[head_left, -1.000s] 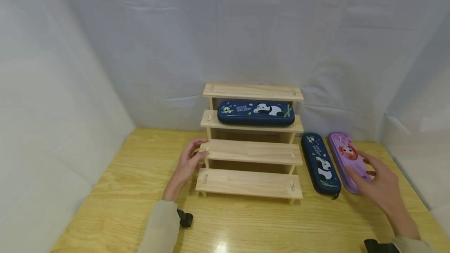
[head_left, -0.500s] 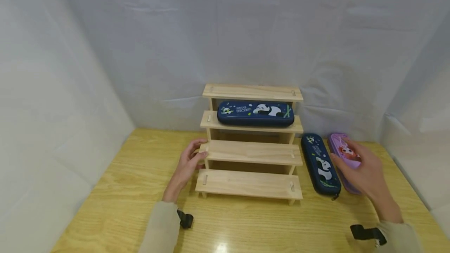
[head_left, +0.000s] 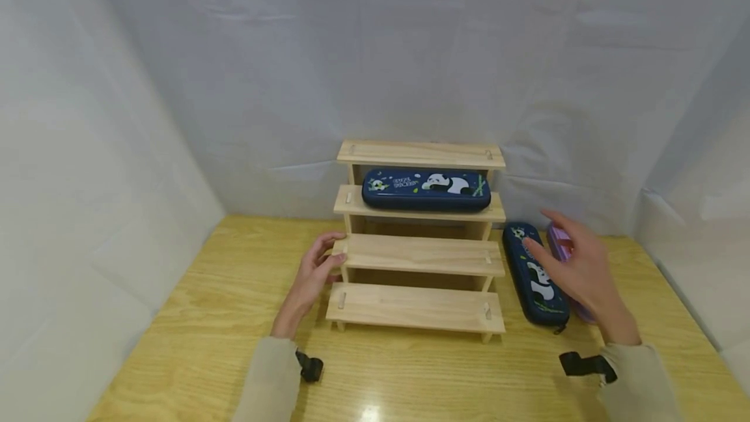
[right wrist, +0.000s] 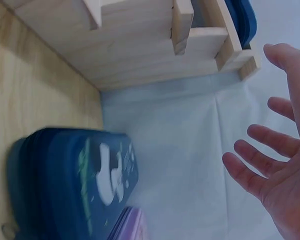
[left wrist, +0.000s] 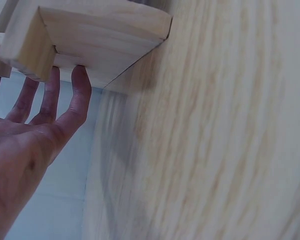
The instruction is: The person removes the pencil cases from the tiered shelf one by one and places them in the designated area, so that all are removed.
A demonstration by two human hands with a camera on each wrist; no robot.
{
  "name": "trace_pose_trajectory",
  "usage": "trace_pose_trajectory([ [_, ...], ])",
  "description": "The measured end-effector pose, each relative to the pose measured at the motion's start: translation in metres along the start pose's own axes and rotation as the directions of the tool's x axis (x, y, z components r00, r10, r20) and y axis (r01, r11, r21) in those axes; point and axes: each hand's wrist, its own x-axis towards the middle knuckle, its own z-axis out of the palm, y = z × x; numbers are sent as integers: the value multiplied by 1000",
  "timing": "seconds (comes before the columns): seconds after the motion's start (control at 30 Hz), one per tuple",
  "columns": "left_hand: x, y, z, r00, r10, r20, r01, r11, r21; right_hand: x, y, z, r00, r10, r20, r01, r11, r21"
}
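Leftward swings our spread right hand near the purple case; our gripping left hand seemingly steadies the rack.

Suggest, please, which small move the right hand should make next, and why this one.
Probably lower the right hand to the navy panda case on the table and close the fingers around it. The hand is raised above that case, fingers spread and holding nothing, while the left hand holds the left side of the wooden rack.
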Motion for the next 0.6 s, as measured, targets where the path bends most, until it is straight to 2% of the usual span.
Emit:
trace_pose_trajectory([
  [0.1, 0, 0, 0, 1000, 1, 1, -1, 1000, 2, 7, -5, 4, 1000, -21, -1, 21, 1000, 6],
  [0.33, -1, 0, 0, 1000, 5, 3, -5, 1000, 7, 19, -15, 10, 999, 3, 50, -5, 999, 44],
  [0.6, 0, 0, 0, 1000, 6, 3, -6, 1000, -4, 38, -24, 22, 994, -101, 44, 96, 991, 98],
])
